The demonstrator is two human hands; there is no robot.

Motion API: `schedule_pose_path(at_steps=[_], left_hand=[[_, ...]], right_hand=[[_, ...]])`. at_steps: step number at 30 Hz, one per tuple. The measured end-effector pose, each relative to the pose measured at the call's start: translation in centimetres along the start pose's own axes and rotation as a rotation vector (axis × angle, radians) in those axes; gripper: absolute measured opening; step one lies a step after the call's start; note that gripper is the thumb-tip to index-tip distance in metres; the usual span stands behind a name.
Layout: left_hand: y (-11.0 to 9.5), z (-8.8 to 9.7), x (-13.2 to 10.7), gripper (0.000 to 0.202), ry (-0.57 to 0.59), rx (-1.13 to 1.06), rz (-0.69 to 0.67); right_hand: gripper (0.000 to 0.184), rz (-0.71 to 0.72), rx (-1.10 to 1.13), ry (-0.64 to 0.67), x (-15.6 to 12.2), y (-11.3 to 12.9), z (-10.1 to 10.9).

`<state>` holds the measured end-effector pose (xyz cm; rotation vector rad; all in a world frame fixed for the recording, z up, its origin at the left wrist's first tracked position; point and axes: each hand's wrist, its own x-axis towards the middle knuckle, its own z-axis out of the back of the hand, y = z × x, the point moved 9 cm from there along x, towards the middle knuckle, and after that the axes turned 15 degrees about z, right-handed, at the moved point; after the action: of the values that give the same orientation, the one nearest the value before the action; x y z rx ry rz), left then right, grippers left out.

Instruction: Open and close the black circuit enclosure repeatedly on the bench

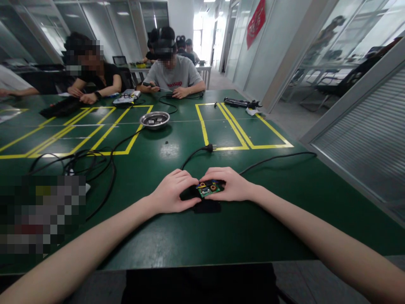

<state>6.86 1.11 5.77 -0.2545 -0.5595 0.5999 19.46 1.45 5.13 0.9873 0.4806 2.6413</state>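
Desk point(148, 249) room is bounded by the near edge, by looped black cable point(113, 171) on the left and by a steel bowl point(155, 126) farther off, so movements are best kept small. By the left hand point(174, 192), fingers and thumb are held apart about a dark patch point(189, 193) too dim to read, and whether anything is pinched there cannot be told. Beyond the right hand point(230, 185), a plug point(209, 147) is best left unbumped, while between both hands the circuit board point(206, 191), pinched by the right fingers and thumb, is best gripped at its edges so that the copper-wound coils point(213, 188) are not pressed.
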Motion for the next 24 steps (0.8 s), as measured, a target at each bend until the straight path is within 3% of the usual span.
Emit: schedule_pose_path(at_steps=[4,8,12,15,18,20,24], left_hand=[[0.9,-0.7,0.2,0.035,0.062,0.034,0.096],[1.5,-0.8,0.4,0.043,0.076,0.108,0.188],[1.7,-0.8,0.4,0.048,0.068,0.224,0.225],[2.0,-0.8,0.4,0.055,0.064,0.284,0.254],[2.5,-0.6,0.3,0.058,0.06,0.295,0.28],[2.8,-0.6,0.3,0.053,0.063,0.276,0.281],[3.4,-0.9,0.3,0.04,0.097,0.218,0.221]], right_hand=[[0.035,-0.038,-0.142,0.023,-0.5,-0.7,1.1],[0.051,-0.214,-0.355,0.033,-1.4,-2.6,2.5],[0.052,-0.344,-0.35,0.136,-2.2,-4.3,2.2],[0.054,-0.328,-0.251,0.175,-2.2,-4.3,1.4],[0.072,-0.279,-0.213,0.143,-2.0,-3.6,1.1],[0.082,-0.247,-0.221,0.155,-1.8,-3.1,0.6],[0.081,-0.278,-0.281,0.243,-1.6,-2.9,-0.5]])
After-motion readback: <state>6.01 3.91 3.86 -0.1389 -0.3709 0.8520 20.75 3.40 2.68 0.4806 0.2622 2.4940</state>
